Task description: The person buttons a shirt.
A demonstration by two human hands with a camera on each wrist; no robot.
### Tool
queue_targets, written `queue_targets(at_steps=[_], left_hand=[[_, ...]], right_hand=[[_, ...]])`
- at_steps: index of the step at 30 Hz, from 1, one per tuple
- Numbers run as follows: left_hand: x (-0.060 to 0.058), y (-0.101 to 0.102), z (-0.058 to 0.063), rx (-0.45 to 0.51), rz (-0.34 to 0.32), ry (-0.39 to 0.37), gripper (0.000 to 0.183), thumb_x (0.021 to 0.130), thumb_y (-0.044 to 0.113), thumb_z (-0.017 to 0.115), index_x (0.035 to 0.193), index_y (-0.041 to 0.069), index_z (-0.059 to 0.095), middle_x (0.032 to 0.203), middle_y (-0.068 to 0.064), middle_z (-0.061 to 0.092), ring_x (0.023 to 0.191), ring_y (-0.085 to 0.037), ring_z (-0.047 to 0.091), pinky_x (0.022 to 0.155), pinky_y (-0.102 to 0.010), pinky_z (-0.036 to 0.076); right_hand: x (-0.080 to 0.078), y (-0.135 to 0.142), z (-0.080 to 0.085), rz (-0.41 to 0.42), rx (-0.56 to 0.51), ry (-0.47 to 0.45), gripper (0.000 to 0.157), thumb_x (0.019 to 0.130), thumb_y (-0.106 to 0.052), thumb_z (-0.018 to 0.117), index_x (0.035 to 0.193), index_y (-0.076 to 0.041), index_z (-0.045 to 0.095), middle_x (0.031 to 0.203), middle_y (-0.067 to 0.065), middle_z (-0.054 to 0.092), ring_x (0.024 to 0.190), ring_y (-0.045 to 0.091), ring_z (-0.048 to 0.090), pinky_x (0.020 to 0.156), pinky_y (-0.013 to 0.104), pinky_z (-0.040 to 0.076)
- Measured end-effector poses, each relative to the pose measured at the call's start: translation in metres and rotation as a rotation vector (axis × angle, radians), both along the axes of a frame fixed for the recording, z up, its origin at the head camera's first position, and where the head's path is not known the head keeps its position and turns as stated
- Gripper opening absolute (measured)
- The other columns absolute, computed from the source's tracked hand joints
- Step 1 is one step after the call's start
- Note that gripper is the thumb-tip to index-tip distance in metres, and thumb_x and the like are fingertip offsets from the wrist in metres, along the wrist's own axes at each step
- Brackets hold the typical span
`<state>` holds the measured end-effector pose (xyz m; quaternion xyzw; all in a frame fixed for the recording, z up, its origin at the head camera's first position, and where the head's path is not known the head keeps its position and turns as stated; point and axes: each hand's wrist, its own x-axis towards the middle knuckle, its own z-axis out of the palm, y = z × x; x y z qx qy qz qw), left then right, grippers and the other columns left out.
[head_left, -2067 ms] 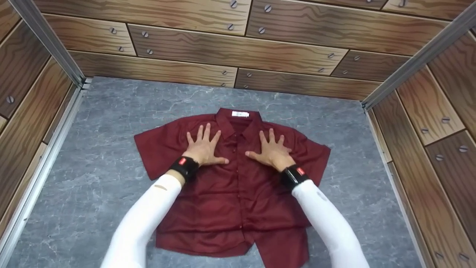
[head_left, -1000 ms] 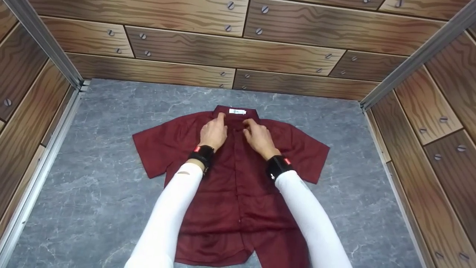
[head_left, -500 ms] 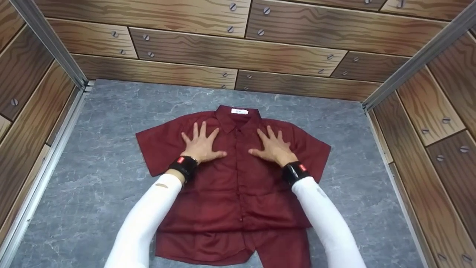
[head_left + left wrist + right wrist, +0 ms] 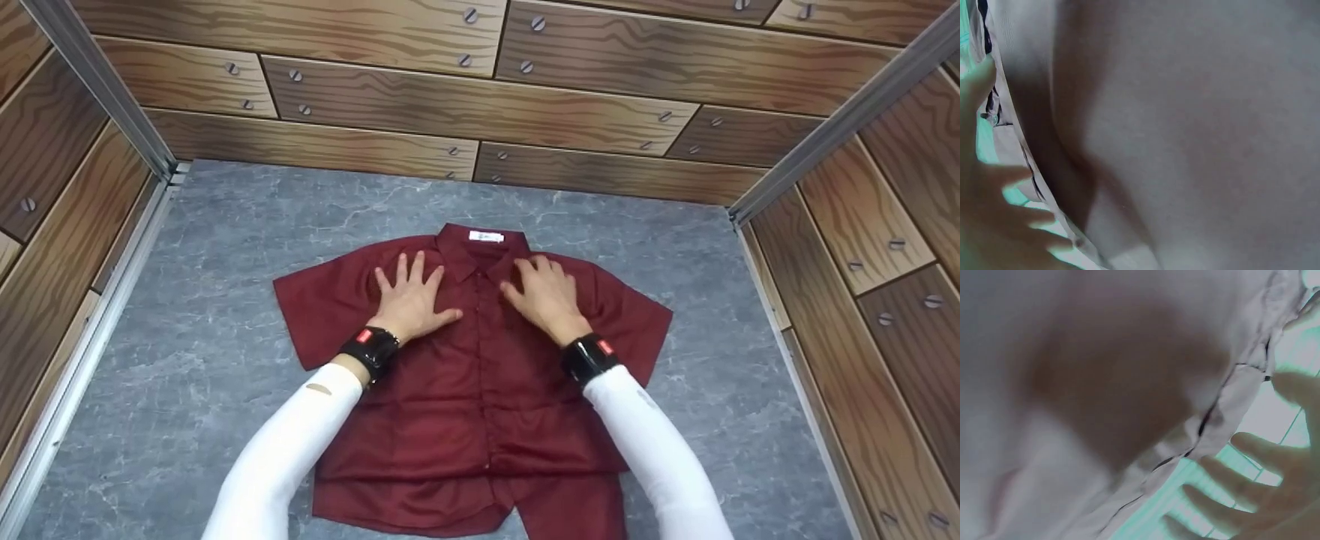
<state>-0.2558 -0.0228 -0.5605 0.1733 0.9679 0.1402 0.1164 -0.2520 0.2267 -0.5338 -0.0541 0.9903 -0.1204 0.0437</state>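
A dark red short-sleeved button shirt (image 4: 442,375) lies front side up, its collar pointing to the back wall. Inside the collar (image 4: 459,247) a white label (image 4: 486,236) shows. My left hand (image 4: 407,304) rests on the chest beside the collar, fingers spread and straight. On the other side of the button placket, my right hand (image 4: 547,296) is over the chest, fingers closer together and slightly bent, tips right by the collar edge. Both wrist views show the cloth close up in washed-out colour, with the spread left fingers (image 4: 1022,216) and the right fingers (image 4: 1224,478) along its edge.
The shirt lies on a grey marbled surface (image 4: 187,315). Wood-patterned panels (image 4: 390,97) stand behind it and on both sides, with metal rails (image 4: 97,300) along the edges. The lower right front panel (image 4: 574,502) of the shirt hangs further down than the left.
Both hands went from lying spread on the chest to the collar, then back to the chest. Since half a second ago, the right fingers have drawn together and the shirt has slid slightly toward me.
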Motion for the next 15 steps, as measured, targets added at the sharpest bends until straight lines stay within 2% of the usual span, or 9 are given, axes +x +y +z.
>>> queue_targets(at_steps=[2, 4, 8, 11, 15], left_hand=[[-0.003, 0.004, 0.0, 0.028, -0.003, 0.052, 0.087, 0.093, 0.065, 0.063, 0.159, 0.014, 0.041, 0.169, -0.022, 0.017, 0.155, -0.048, 0.009, 0.113, -0.078, 0.008], [-0.006, 0.008, 0.0, 0.047, -0.002, 0.091, 0.079, 0.095, 0.059, 0.064, 0.156, 0.013, 0.045, 0.168, -0.021, 0.023, 0.155, -0.047, 0.015, 0.114, -0.077, 0.012], [-0.009, 0.015, -0.001, 0.063, 0.0, 0.134, 0.069, 0.096, 0.049, 0.066, 0.152, 0.011, 0.049, 0.165, -0.021, 0.03, 0.153, -0.045, 0.022, 0.115, -0.073, 0.019], [-0.008, 0.019, -0.002, 0.098, -0.006, 0.153, 0.064, 0.096, 0.042, 0.067, 0.15, 0.01, 0.052, 0.162, -0.021, 0.034, 0.152, -0.044, 0.026, 0.115, -0.071, 0.022], [-0.008, 0.022, -0.005, 0.167, -0.008, 0.21, 0.054, 0.096, 0.033, 0.069, 0.143, 0.008, 0.058, 0.157, -0.021, 0.041, 0.149, -0.043, 0.032, 0.115, -0.069, 0.027]], right_hand=[[-0.008, -0.009, 0.0, 0.03, -0.055, 0.093, 0.046, 0.101, -0.04, 0.064, 0.136, -0.009, 0.066, 0.131, 0.019, 0.061, 0.121, 0.041, 0.056, 0.097, 0.059, 0.046], [-0.016, -0.018, -0.001, 0.066, -0.109, 0.134, 0.036, 0.101, -0.032, 0.065, 0.129, -0.009, 0.071, 0.12, 0.018, 0.065, 0.11, 0.038, 0.06, 0.092, 0.054, 0.049], [-0.03, -0.032, -0.006, 0.097, -0.168, 0.094, 0.031, 0.101, -0.025, 0.065, 0.124, -0.006, 0.073, 0.11, 0.017, 0.068, 0.103, 0.036, 0.063, 0.09, 0.048, 0.049], [-0.036, -0.037, -0.008, 0.07, -0.171, 0.037, 0.029, 0.101, -0.024, 0.065, 0.119, -0.005, 0.075, 0.109, 0.016, 0.07, 0.104, 0.035, 0.063, 0.092, 0.046, 0.048], [-0.04, -0.041, -0.009, 0.03, -0.199, 0.01, 0.022, 0.098, -0.02, 0.066, 0.108, -0.006, 0.079, 0.106, 0.014, 0.072, 0.104, 0.033, 0.064, 0.093, 0.045, 0.048]])
